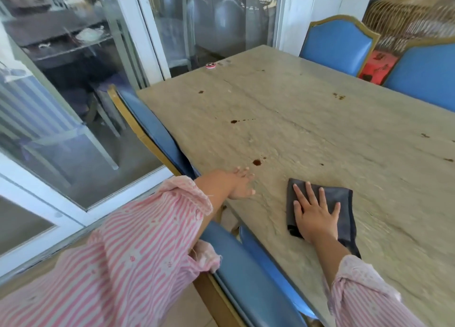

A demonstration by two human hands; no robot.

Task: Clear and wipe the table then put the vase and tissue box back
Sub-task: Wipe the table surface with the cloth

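Observation:
A long pale stone table (320, 120) fills the right of the view, dotted with brown stains (256, 162). A folded dark grey cloth (342, 198) lies flat on it near the front edge. My right hand (315, 213) presses down on the cloth with fingers spread. My left hand (242, 184) rests flat and open on the table's left edge, holding nothing, just short of one brown stain. No vase or tissue box is in view.
A small round pink and black object (211, 65) sits at the table's far left corner. Blue upholstered chairs stand along the left side (152, 130), below me (246, 272) and at the far side (337, 43). Glass doors (73, 93) run along the left.

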